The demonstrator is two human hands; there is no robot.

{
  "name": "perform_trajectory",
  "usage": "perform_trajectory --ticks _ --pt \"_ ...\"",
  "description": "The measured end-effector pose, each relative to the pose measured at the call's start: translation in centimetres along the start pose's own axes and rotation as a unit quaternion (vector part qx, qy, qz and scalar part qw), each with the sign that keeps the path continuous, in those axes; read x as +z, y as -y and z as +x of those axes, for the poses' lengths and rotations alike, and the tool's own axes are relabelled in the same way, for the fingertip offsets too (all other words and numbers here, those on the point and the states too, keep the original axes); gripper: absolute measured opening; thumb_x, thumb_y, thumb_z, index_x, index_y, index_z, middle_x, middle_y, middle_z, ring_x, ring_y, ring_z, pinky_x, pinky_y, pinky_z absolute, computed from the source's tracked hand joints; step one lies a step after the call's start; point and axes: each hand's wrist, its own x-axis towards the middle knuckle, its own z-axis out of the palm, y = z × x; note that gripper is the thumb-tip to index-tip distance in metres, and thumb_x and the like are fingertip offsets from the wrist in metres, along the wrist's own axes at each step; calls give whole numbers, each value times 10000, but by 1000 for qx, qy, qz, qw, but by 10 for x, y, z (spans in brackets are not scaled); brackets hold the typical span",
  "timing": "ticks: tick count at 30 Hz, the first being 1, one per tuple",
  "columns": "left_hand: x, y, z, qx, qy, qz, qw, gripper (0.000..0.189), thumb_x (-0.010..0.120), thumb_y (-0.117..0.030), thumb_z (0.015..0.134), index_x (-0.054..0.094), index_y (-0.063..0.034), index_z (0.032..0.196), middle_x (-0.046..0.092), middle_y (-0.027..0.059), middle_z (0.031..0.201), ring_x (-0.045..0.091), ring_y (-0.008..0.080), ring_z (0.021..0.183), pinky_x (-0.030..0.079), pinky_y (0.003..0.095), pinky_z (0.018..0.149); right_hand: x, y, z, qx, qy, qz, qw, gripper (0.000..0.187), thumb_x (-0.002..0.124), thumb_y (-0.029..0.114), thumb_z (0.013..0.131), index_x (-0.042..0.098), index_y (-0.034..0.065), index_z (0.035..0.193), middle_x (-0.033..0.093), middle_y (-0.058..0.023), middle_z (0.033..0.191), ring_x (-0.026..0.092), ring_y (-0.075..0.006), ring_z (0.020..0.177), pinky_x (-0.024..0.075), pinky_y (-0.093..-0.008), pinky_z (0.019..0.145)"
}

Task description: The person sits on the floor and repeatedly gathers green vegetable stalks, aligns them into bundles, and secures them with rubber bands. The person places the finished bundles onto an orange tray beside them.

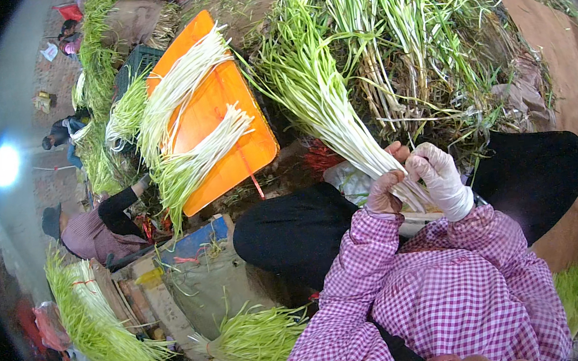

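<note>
My left hand (385,191) is closed around the white stems of a large bunch of garlic chives (336,105), whose yellow-green leaves fan out up and to the left. At the stem ends is my right hand (435,172), in a thin white glove; its fingers are bent at the bunch's edge, and what they pinch cannot be told. Left of the bunch, an orange board (256,125) carries two piles of pale stems, the upper pile (186,80) and the lower pile (205,150). A red strip (250,169) lies across the board.
Uncleaned chives with dry roots (406,38) heap up beyond my hands. A green crate (134,67) stands behind the board. Tied bundles lie at the lower left (87,310) and beside me (264,338). A co-worker in a dark hat (105,231) sits at left; other people are farther off.
</note>
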Motion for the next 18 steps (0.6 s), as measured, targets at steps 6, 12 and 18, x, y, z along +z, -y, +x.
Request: perform_trajectory --ticks 6,12,18 --pt "-2 0 1 -12 64 -115 991 777 734 -44 654 337 -7 1321 575 41 895 593 202 871 507 356 805 -14 -11 2 58 -32 60 996 128 537 132 897 554 30 820 513 12 654 467 -71 581 436 -229 597" --pt "-3 5 5 20 37 -62 997 710 726 -83 709 351 -4 1306 560 27 799 584 224 871 474 421 872 -45 -6 -8 95 -116 252 956 132 556 175 887 528 49 859 474 14 652 446 -84 544 474 -263 566" --pt "3 2 7 29 77 -120 989 635 702 -29 714 415 -18 1280 520 -8 744 503 162 717 428 362 809 -101 14 -23 23 -189 228 955 221 546 270 898 520 74 799 324 64 527 334 -63 445 313 -198 417"
